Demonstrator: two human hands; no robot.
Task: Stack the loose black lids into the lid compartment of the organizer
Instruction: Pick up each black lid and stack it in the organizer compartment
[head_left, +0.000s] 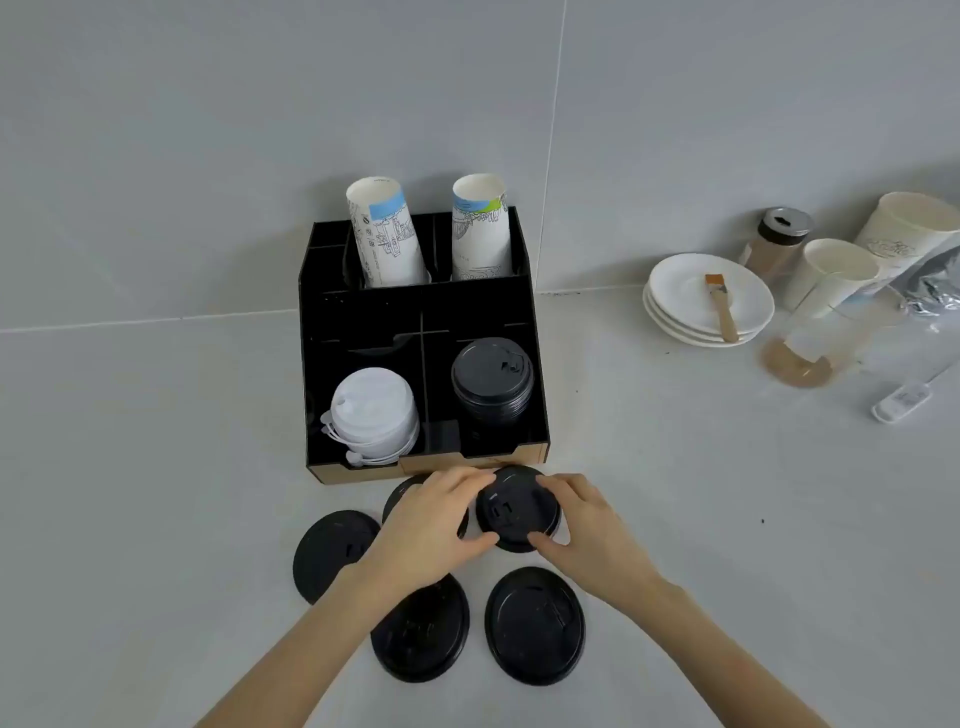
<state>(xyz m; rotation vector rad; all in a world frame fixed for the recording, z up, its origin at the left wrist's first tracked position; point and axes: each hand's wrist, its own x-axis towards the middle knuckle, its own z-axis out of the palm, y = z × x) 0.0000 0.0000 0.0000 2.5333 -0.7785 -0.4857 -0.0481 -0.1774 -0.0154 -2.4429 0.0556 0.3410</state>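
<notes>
A black organizer (538, 332) stands against the wall. Its front right compartment holds a stack of black lids (491, 382); its front left one holds white lids (375, 413). Just in front of it, my left hand (431, 525) and my right hand (582, 530) both grip one black lid (514, 512) from either side. Loose black lids lie on the counter around them: one at the left (330, 553), one partly hidden under my left hand (402, 491), one under my left forearm (423, 636), and one nearer me on the right (535, 626).
Two printed paper cups (387, 234) stand in the organizer's rear slots. To the right are stacked white saucers (691, 296) with a small brush, a spice jar (779, 241), paper cups (831, 275), a foil bag and a small white device (901, 402).
</notes>
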